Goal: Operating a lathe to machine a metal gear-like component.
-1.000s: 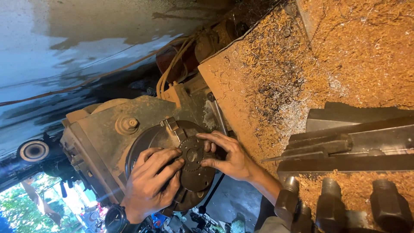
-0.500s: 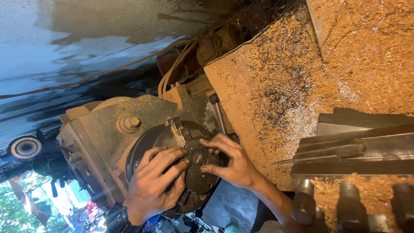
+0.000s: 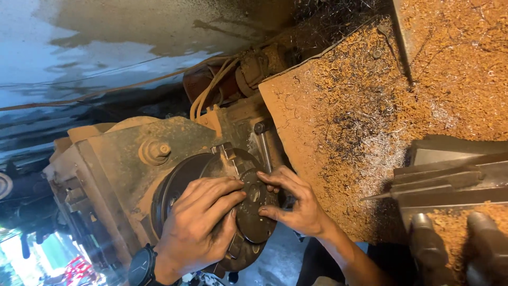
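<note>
A dark round metal disc point(image 3: 254, 214) sits at the face of a lathe chuck point(image 3: 177, 185) on a rust-stained machine head point(image 3: 121, 153). My left hand point(image 3: 198, 228), with a black wristwatch point(image 3: 142, 267) on it, lies over the chuck face, its fingers and thumb on the disc's left edge. From the right, my right hand point(image 3: 299, 206) pinches the disc, index finger on its upper edge and thumb on its lower edge. A chuck jaw point(image 3: 228, 156) sticks out just above the disc.
An orange-brown tray point(image 3: 370, 106) covered in metal chips and curls fills the upper right. A steel tool block with a pointed cutter point(image 3: 450, 180) lies at the right, with dark handles point(image 3: 455, 249) below it. Cables point(image 3: 211, 90) run behind the machine head.
Both hands stay on the disc at the chuck. My right fingers have shifted slightly around the disc's edge. The view has drifted, moving the tool block to the right.
</note>
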